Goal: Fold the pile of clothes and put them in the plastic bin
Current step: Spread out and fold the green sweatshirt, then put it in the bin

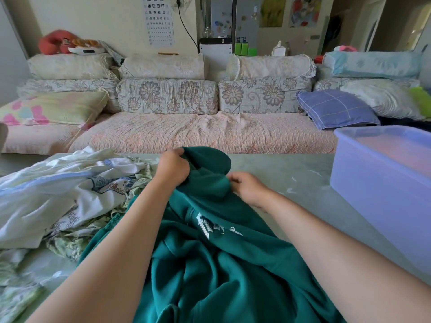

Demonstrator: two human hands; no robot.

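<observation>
A dark green sweatshirt (217, 259) with white lettering lies crumpled on the pale green table (300, 180), running from the near edge toward the middle. My left hand (173, 166) grips a bunched fold at the garment's far end. My right hand (247, 186) pinches the green cloth just to the right of it. A pile of white and floral-print clothes (70, 194) lies heaped on the left of the table, touching the sweatshirt. The translucent blue plastic bin (382, 183) stands at the right with nothing visible inside it.
A long sofa (203, 134) with floral cushions runs behind the table's far edge. A blue checked pillow (335, 108) lies just beyond the bin. Bare tabletop shows between the sweatshirt and the bin.
</observation>
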